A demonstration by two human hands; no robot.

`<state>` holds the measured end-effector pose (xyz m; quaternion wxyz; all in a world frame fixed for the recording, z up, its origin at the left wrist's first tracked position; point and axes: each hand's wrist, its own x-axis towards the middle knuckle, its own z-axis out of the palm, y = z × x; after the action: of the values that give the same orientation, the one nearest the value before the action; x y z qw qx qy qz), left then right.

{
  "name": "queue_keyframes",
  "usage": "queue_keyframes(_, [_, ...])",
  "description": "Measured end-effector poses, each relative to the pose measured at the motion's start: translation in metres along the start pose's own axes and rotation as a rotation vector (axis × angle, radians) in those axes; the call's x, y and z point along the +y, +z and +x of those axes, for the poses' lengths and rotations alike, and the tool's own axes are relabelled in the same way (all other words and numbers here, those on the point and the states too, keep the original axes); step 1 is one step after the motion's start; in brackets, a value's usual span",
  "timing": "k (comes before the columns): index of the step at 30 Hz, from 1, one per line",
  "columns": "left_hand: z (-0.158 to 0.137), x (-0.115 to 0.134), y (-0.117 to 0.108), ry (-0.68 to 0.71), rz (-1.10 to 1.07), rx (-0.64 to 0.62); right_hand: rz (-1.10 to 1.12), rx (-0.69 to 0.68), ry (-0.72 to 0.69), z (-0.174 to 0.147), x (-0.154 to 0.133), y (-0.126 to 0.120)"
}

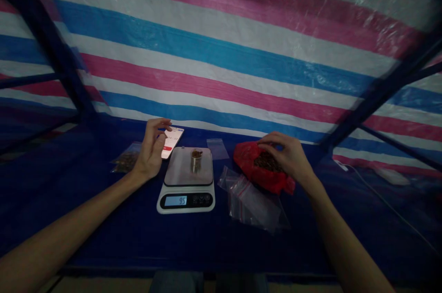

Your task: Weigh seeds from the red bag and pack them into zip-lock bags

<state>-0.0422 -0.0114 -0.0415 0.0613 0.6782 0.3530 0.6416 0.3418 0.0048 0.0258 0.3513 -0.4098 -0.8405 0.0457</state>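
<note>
A digital kitchen scale (188,194) sits in front of me, its display showing what looks like 95. On its metal plate stands a small metal cup (196,163) heaped with brown dried bits. My left hand (152,150) hovers left of the scale beside a lit phone (175,136), fingers apart and holding nothing. To the right lies a red plastic bag (264,179), opened wide around a mass of dark brown dried pieces (267,161). My right hand (290,155) reaches over that bag's mouth, fingertips pinched together above the pieces. Whatever is between them is too small to make out.
Several clear zip bags (255,205) lie overlapped before the red bag, and another small one (217,149) lies behind the scale. A filled clear bag (127,160) rests at left. Blue frame posts (376,90) and a striped sheet (221,76) bound the blue table. A cable (383,196) trails at right.
</note>
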Motion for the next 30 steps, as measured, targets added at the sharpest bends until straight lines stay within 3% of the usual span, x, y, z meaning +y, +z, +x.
queue_keyframes(5, [0.000,0.002,-0.001,0.031,0.054,-0.076,0.031,-0.307,-0.297,0.044,-0.075,0.044])
queue_keyframes(9, [0.001,0.009,-0.003,0.052,0.084,-0.097,0.089,-0.427,-0.372,0.079,-0.103,0.076])
queue_keyframes(20, [0.003,0.020,-0.005,0.051,0.041,-0.104,0.102,-0.664,-0.383,0.095,-0.106,0.091])
queue_keyframes(26, [0.001,0.018,-0.005,0.037,0.014,-0.124,0.081,-0.656,-0.341,0.106,-0.108,0.095])
queue_keyframes(30, [0.001,0.017,-0.005,0.042,0.015,-0.116,0.151,-0.555,-0.306,0.106,-0.108,0.084])
